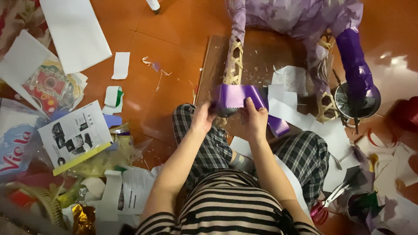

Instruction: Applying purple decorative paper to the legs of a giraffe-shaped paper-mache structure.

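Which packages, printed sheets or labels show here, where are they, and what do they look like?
Plastic bag: far left edge, pale blue and white with large red lettering.
Printed leaflet: left of the knee, white rectangle with small dark photos and a yellow strip.
Patterned paper: upper left, round red, green and yellow design.
Gold foil wrapper: bottom left, crumpled.

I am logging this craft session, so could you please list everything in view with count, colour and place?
purple paper strip: one, shiny purple, held between both hands.
woven frame: one, straw-coloured lattice partly wrapped in purple, on the board.
wooden board: one, brown, on the floor.
metal bowl: one, silver, right of the frame.
white paper pieces: several, on the board and floor.
scissors: one, red-handled, lower right.
printed leaflet: one, white, left.
left hand: gripping the strip's left end.
right hand: gripping the strip's right part.
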